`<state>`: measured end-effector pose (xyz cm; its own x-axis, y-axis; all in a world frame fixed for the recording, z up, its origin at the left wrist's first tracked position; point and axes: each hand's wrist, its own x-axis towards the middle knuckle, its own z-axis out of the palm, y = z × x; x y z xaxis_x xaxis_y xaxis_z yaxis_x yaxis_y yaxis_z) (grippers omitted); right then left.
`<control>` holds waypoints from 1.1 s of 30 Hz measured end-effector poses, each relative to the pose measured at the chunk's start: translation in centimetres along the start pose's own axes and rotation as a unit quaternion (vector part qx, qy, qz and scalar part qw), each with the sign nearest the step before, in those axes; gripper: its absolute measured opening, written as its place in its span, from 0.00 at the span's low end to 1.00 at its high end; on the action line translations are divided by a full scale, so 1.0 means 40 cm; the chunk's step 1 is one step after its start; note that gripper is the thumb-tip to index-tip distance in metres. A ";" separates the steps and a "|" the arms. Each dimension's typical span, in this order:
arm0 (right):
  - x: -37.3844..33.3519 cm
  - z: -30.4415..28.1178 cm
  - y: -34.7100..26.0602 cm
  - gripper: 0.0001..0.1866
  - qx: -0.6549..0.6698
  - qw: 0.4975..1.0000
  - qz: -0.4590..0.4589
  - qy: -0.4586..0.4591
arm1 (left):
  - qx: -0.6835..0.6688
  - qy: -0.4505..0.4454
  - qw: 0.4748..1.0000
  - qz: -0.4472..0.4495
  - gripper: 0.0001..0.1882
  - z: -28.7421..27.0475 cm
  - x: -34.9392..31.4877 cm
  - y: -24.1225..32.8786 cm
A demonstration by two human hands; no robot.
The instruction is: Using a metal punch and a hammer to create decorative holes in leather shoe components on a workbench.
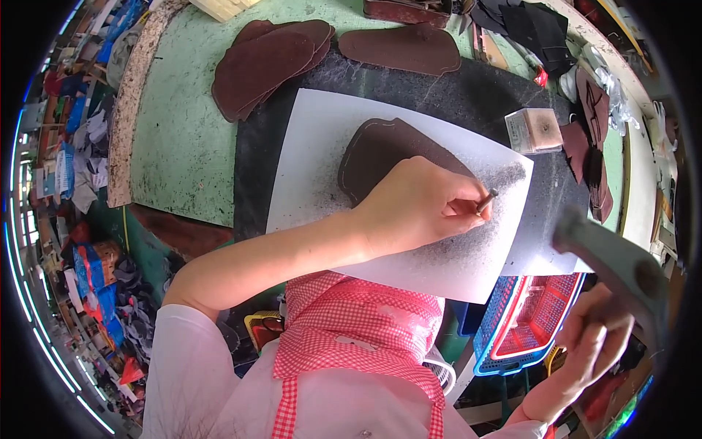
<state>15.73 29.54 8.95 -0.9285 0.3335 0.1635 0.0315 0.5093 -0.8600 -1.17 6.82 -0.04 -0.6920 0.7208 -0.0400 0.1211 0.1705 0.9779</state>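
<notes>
Pinched in my left hand (417, 205) is a slim metal punch (492, 195), its top end showing above my fingers. This hand rests over a dark brown leather piece (384, 150) with a pale line of marks along its edge. The leather lies on a white sheet (307, 139) sprinkled with dark specks; my hand hides its near right part and the punch's tip. Off to the right, my right hand (596, 333) grips a grey metal hammer (614, 252), raised and slightly blurred, apart from the punch.
Stacked brown leather pieces (267, 62) and a single one (398, 50) lie beyond the sheet on a black board (256, 168). A small clear box (532, 132) stands at right, near dark scraps (596, 110). Below the table's edge are blue and red baskets (504, 351).
</notes>
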 end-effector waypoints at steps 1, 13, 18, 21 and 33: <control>-0.015 -0.016 0.007 0.18 0.024 0.999 0.032 -0.014 | -0.001 -0.001 1.000 0.000 0.06 0.000 -0.002 0.008; 0.042 0.077 -0.033 0.24 0.040 0.993 0.041 -0.101 | -0.064 -0.035 0.996 -0.042 0.07 -0.018 -0.001 -0.004; 0.034 0.066 -0.034 0.25 0.018 0.996 0.033 -0.082 | -0.032 -0.027 0.999 -0.002 0.07 -0.014 -0.014 -0.006; -0.019 0.058 0.025 0.27 0.006 1.000 0.005 0.013 | 0.087 -0.010 0.995 0.045 0.08 -0.001 -0.022 0.012; 0.035 0.081 -0.054 0.21 0.030 0.994 0.062 -0.084 | -0.032 -0.047 0.998 -0.004 0.07 -0.028 -0.013 -0.019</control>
<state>13.15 26.35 9.46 -0.9675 0.2518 -0.0239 0.1322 0.4230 -0.8964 -1.68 5.56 -0.52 -0.6231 0.7795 -0.0645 0.0676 0.1359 0.9884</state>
